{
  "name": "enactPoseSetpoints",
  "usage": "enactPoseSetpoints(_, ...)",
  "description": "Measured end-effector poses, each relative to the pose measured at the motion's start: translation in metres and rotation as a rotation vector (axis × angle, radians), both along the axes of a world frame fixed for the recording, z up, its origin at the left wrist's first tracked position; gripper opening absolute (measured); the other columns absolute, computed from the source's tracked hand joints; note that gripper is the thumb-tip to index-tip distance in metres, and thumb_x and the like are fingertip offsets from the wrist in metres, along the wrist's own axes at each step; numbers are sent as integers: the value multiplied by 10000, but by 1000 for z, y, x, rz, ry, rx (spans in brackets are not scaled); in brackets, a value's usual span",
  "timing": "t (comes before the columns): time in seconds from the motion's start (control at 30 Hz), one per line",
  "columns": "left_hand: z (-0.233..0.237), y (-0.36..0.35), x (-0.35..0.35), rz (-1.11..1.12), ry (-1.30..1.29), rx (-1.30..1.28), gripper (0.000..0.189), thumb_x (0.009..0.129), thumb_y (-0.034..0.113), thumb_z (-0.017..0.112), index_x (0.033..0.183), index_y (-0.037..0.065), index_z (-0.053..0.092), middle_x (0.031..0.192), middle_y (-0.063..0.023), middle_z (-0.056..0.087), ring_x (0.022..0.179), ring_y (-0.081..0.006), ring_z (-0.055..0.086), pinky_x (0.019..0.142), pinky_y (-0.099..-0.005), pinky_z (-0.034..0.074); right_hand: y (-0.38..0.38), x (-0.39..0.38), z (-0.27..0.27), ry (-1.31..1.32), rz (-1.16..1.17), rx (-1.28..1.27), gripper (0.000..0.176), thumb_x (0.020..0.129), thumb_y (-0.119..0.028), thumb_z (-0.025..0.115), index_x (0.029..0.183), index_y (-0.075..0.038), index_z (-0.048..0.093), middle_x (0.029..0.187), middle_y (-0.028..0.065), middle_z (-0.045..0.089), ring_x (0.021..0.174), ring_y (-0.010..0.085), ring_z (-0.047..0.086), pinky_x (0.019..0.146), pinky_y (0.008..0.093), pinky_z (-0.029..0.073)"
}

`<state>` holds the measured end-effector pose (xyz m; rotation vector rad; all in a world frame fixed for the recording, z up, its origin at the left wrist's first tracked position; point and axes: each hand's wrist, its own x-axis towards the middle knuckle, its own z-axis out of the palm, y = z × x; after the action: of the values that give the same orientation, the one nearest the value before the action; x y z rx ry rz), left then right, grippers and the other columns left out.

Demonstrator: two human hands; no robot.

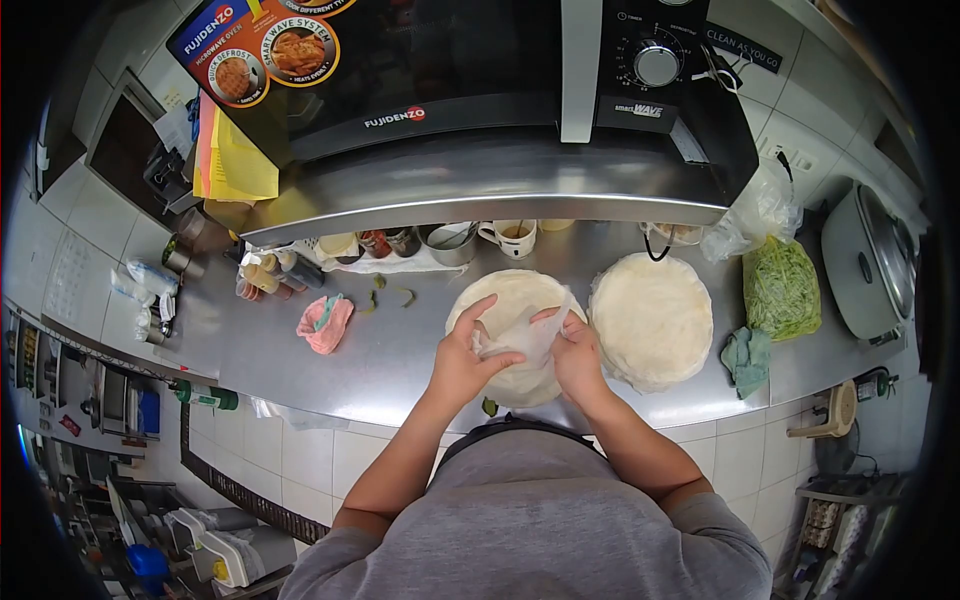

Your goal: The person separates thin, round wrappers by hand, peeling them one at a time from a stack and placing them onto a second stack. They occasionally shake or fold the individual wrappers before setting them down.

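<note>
A thin, translucent white sheet (528,340) is held between both hands over the left stack of round, pale flat wrappers (530,388). My left hand (462,358) supports the sheet's left edge, its thumb and index finger spread and its other fingers partly hidden. At the sheet's right edge, my right hand (574,352) has its fingers closed on it. A second stack of round wrappers (652,322) lies flat to the right, beside the first.
A microwave (420,80) stands on a steel shelf above the counter (400,372). Cups and bottles line the back. A pink cloth (325,325) lies left; a bag of shredded greens (782,290), a green cloth (747,360) and a large cooker (868,262) are right.
</note>
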<state>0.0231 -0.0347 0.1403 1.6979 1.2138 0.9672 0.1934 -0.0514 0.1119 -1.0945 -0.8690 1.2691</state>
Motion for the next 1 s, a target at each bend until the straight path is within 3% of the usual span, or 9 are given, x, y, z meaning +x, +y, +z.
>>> enactPoseSetpoints(0.17,-38,12,-5,29,181,244,538,809,150,732,1284,56,498,804,-28,579,740,-108,524,687,-248,457,7,1,13,-70,25,65,184,866,-26,569,1048,-26,598,909,33,615,784,100,569,685,227,468)
enactPoseSetpoints(0.23,-81,19,-12,406,-383,-112,600,833,135,695,1349,10,414,975,-95,624,815,-155,565,772,-264,472,14,5,24,-108,2,141,215,851,-40,614,1064,-26,594,921,38,611,793,106,570,697,233,471)
enactPoseSetpoints(0.37,-140,2,-45,609,-607,-204,693,827,137,691,1391,-27,321,1185,-192,547,1043,-253,545,935,-338,428,32,31,16,-476,-236,462,297,815,-60,689,1095,-42,590,994,54,595,840,131,569,734,258,470)
enactPoseSetpoints(0.43,-140,-12,-57,640,199,140,774,818,178,707,1414,-39,263,1355,-246,385,1288,-306,364,1071,-366,296,23,47,0,-462,-229,230,278,848,-49,651,1117,-50,583,1031,36,617,872,107,569,767,256,463)
enactPoseSetpoints(0.63,-80,16,9,-283,579,367,820,741,368,732,1422,108,357,1513,-108,259,1416,-360,149,1115,-595,75,0,57,-78,-760,373,-279,203,702,-176,742,831,-34,675,810,117,667,773,226,637,700,323,493)
enactPoseSetpoints(0.8,-96,50,51,-614,778,405,439,743,308,731,1099,95,588,1264,-51,519,1358,-288,304,1120,-581,92,-7,63,-75,-1018,509,-369,244,693,-187,754,849,-13,684,762,84,666,726,162,626,644,283,486)
enactPoseSetpoints(0.87,-95,58,54,-712,868,359,306,738,285,733,945,82,635,1133,-26,602,1309,-268,389,1121,-570,105,-9,74,-75,-894,421,-323,295,690,-262,777,847,-30,684,819,121,678,790,253,644,720,339,501)
enactPoseSetpoints(0.93,-76,56,45,-501,546,430,216,737,193,750,752,59,581,902,-6,627,1012,-213,583,1014,-474,350,-12,74,-72,-723,312,-263,325,704,-285,781,879,-33,675,836,106,677,792,246,640,726,343,502)
enactPoseSetpoints(1.0,-52,49,39,-421,359,263,206,740,153,757,758,56,576,903,-21,631,876,-176,578,877,-398,416,-10,64,-61,-555,211,-194,355,719,-309,785,911,-35,667,853,91,676,794,240,636,731,347,503)
